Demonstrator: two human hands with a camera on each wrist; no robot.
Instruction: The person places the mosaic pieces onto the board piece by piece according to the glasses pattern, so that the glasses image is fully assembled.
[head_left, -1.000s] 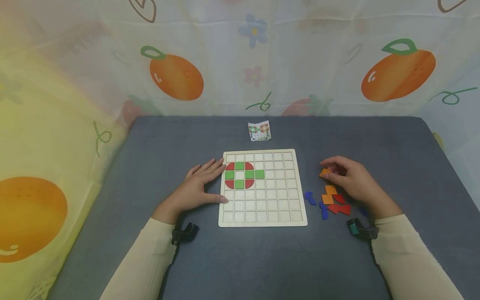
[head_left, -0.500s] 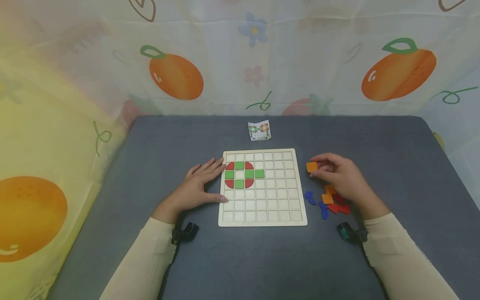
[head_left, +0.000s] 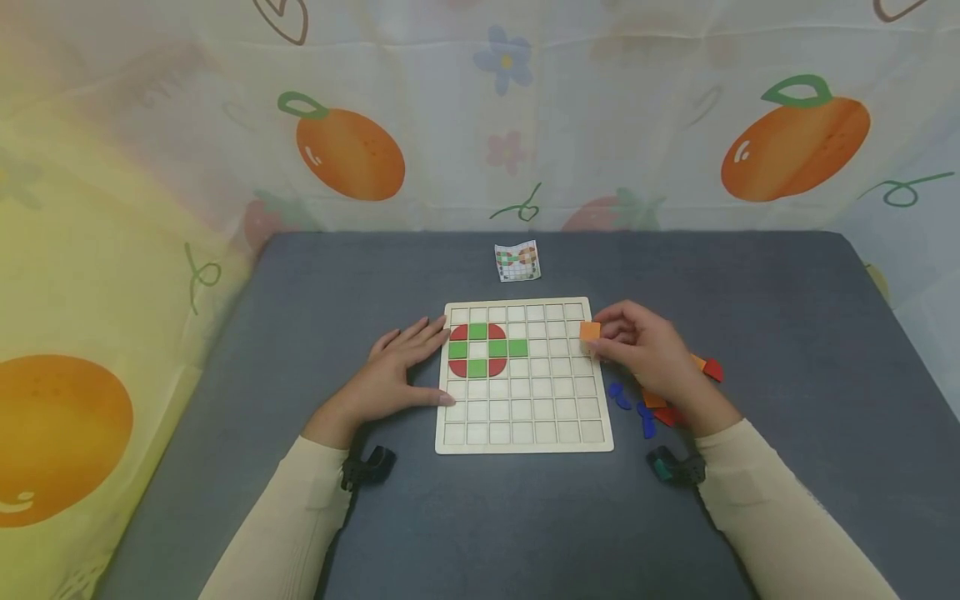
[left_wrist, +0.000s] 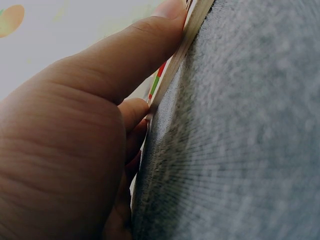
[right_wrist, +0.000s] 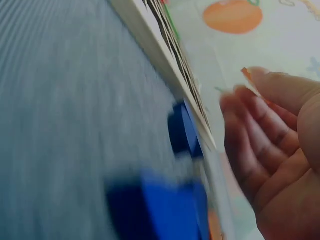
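Observation:
A pale grid board [head_left: 523, 443] lies on the grey table, with green square tiles [head_left: 517, 348] and red quarter-round tiles [head_left: 459, 367] set in its left cells. My left hand [head_left: 386, 383] rests at the board's left edge, fingers spread, the thumb lying on the rim; the left wrist view shows the thumb [left_wrist: 135, 52] against that edge. Between thumb and fingers my right hand [head_left: 645, 354] pinches an orange square tile [head_left: 590, 331] over the board's right edge. In the right wrist view only a sliver of the orange tile [right_wrist: 246, 74] shows.
Blue pieces [head_left: 647, 419] lie right of the board. Red pieces [head_left: 713, 369] and more orange tiles [head_left: 654, 400] are partly hidden under my right forearm. A small printed pattern card [head_left: 517, 262] lies behind the board, before a fruit-print curtain [head_left: 450, 100].
My right hand has carried the orange square tile leftward from beside the loose pieces to the board's right edge. The left hand has stayed in place.

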